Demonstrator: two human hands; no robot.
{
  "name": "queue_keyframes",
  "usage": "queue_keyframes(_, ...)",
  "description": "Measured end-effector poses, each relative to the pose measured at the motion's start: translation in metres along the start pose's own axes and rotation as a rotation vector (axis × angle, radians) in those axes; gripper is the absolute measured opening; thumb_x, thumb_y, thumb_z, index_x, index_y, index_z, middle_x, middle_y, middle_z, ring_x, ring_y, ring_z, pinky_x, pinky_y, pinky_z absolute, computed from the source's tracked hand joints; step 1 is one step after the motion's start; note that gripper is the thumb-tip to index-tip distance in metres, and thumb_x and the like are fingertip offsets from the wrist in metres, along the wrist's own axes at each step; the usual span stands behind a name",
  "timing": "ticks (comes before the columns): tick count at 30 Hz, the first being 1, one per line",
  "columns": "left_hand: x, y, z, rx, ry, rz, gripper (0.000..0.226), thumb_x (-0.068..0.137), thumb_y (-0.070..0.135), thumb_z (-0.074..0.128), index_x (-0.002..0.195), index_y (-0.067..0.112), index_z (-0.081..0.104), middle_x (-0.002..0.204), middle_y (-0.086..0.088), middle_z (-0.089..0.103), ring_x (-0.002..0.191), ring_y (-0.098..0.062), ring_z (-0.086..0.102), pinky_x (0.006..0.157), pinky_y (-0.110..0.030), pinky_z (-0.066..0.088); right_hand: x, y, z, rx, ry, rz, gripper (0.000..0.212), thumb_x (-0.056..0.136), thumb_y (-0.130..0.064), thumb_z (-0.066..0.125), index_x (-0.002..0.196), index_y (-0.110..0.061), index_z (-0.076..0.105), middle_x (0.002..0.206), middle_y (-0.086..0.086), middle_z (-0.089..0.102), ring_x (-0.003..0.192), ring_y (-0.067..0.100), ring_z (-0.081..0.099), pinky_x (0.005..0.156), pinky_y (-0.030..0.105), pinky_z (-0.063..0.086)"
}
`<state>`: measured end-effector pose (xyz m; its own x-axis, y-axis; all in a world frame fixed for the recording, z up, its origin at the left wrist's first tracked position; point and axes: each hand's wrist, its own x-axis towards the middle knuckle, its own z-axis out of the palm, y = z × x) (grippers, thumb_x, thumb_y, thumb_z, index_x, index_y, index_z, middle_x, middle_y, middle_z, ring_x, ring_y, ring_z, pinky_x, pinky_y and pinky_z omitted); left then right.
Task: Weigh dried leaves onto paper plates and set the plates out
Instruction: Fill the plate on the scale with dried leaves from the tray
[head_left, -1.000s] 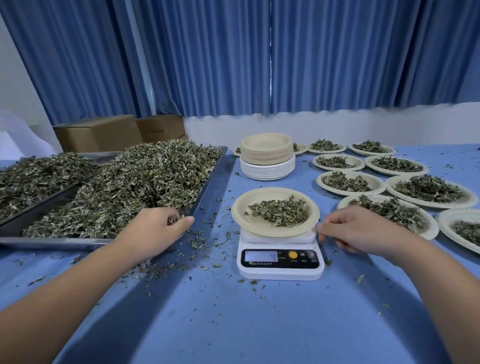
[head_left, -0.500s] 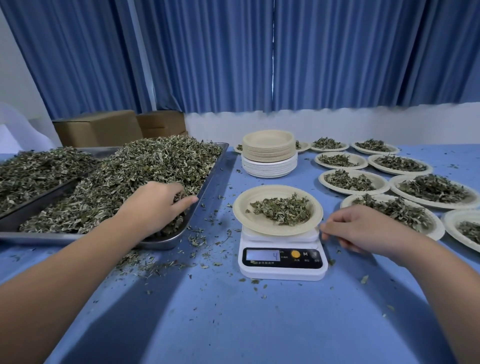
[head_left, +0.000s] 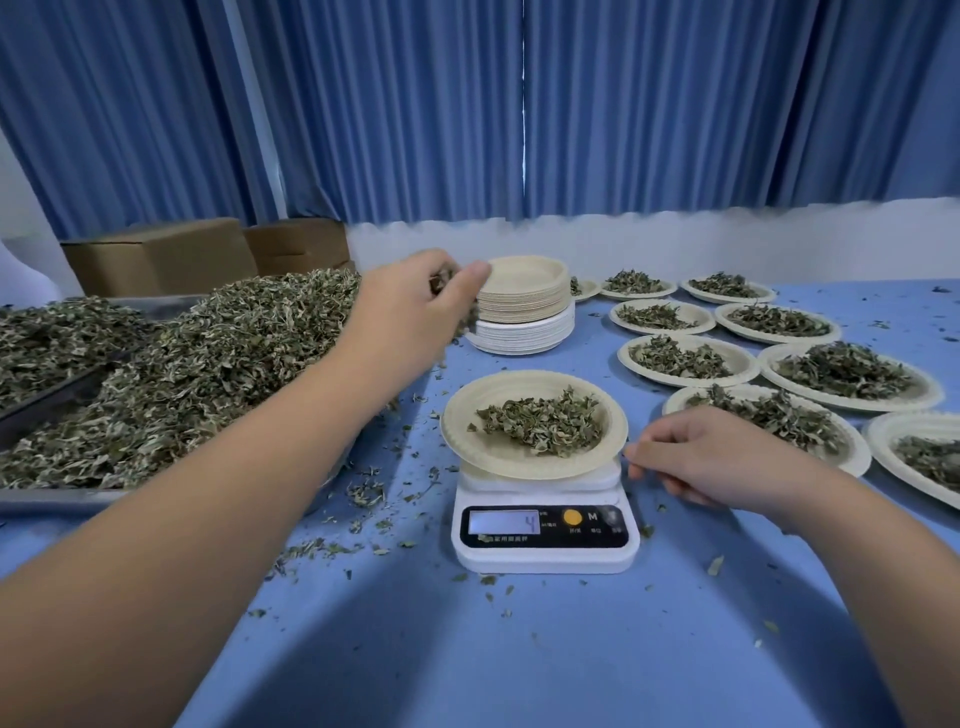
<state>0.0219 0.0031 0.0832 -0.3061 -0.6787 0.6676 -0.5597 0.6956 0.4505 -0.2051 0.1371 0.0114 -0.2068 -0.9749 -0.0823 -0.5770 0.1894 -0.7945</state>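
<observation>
Gripping dried leaves (head_left: 442, 283) in left hand (head_left: 413, 312), plate (head_left: 458, 434) on scale (head_left: 545, 543) part-filled

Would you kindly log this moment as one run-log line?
left hand: raised, gripping dried leaves | right hand: beside plate rim | plate: on scale, partly filled

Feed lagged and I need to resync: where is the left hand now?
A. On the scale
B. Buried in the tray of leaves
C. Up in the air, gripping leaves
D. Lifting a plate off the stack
C: the left hand is up above the tray, with its fingers curled round a pinch of leaves.
</observation>
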Motion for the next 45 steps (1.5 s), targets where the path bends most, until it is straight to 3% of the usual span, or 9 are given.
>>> queue_keyframes(5,-0.002,0.015,0.042,-0.066,-0.312,0.029,0.032,0.094,0.052,0.050,0.098,0.022,0.062,0.069,0.013,0.061,0.052,0.008,0.053,0.045,-0.009,0.039,0.000,-0.001,0.000,-0.006,-0.008,0.000,0.033,0.091,-0.032,0.062,0.063,-0.016,0.069,0.049,-0.001,0.053,0.041,0.014,0.038,0.042,0.019,0.032)
queue_keyframes(10,-0.013,0.007,0.054,-0.047,-0.579,0.016,0.047,0.091,0.063,0.040,0.127,0.035,0.051,0.106,0.021,0.058,0.095,-0.001,0.055,0.077,-0.022,0.039,-0.001,-0.003,0.000,-0.005,-0.014,0.003,0.032,0.092,-0.031,0.061,0.066,-0.014,0.068,0.048,-0.001,0.052,0.040,0.014,0.037,0.041,0.020,0.031)
queue_keyframes(14,-0.021,0.004,0.043,-0.130,-0.476,0.038,0.045,0.093,0.061,0.035,0.128,0.037,0.052,0.104,0.029,0.056,0.092,0.018,0.051,0.081,-0.013,0.037,-0.002,-0.002,0.000,-0.008,-0.016,0.003,0.032,0.092,-0.030,0.061,0.065,-0.015,0.068,0.048,-0.001,0.051,0.041,0.015,0.037,0.043,0.022,0.031)
queue_keyframes(18,-0.027,-0.012,0.020,-0.182,-0.299,-0.054,0.052,0.094,0.061,0.031,0.127,0.031,0.057,0.120,0.014,0.062,0.107,-0.006,0.058,0.093,-0.030,0.044,-0.003,-0.003,-0.001,-0.010,-0.009,0.002,0.031,0.092,-0.030,0.061,0.067,-0.013,0.069,0.048,-0.001,0.052,0.040,0.013,0.038,0.043,0.021,0.032)
queue_keyframes(23,-0.040,-0.053,-0.001,-0.002,-0.065,-0.250,0.017,0.096,0.040,0.049,0.100,0.032,0.064,0.093,0.016,0.062,0.080,0.002,0.054,0.064,-0.020,0.038,-0.005,-0.003,-0.001,-0.028,0.009,0.001,0.032,0.092,-0.031,0.061,0.068,-0.013,0.069,0.047,-0.002,0.052,0.041,0.013,0.039,0.043,0.019,0.033)
queue_keyframes(29,-0.057,-0.089,-0.016,0.355,-0.192,-0.443,0.030,0.095,0.048,0.046,0.108,0.026,0.061,0.116,-0.005,0.056,0.070,-0.009,0.049,0.071,-0.033,0.042,-0.006,-0.005,-0.001,-0.048,0.023,0.013,0.034,0.092,-0.032,0.061,0.063,-0.016,0.069,0.049,0.000,0.052,0.042,0.014,0.039,0.043,0.020,0.034)
queue_keyframes(32,-0.062,-0.087,-0.018,0.391,-0.283,-0.494,0.032,0.096,0.051,0.044,0.106,0.025,0.059,0.101,-0.002,0.060,0.071,-0.012,0.054,0.070,-0.034,0.049,-0.006,-0.006,0.001,-0.059,0.024,0.016,0.033,0.092,-0.032,0.062,0.065,-0.015,0.069,0.048,0.000,0.051,0.043,0.015,0.038,0.043,0.020,0.033)
queue_keyframes(40,-0.072,-0.047,0.001,0.234,-0.261,-0.150,0.034,0.096,0.030,0.050,0.127,0.020,0.061,0.128,0.003,0.054,0.101,-0.018,0.053,0.091,-0.029,0.041,-0.006,-0.006,0.005,-0.078,0.038,0.020,0.033,0.092,-0.034,0.061,0.064,-0.019,0.070,0.047,-0.001,0.052,0.044,0.016,0.038,0.048,0.025,0.032)
queue_keyframes(45,-0.077,-0.039,0.010,0.190,-0.304,-0.131,0.038,0.094,0.031,0.048,0.129,0.023,0.059,0.132,0.008,0.051,0.122,-0.013,0.046,0.103,-0.031,0.038,-0.006,-0.007,0.006,-0.079,0.042,0.017,0.031,0.090,-0.036,0.062,0.065,-0.020,0.070,0.047,-0.001,0.053,0.044,0.017,0.038,0.048,0.026,0.031)
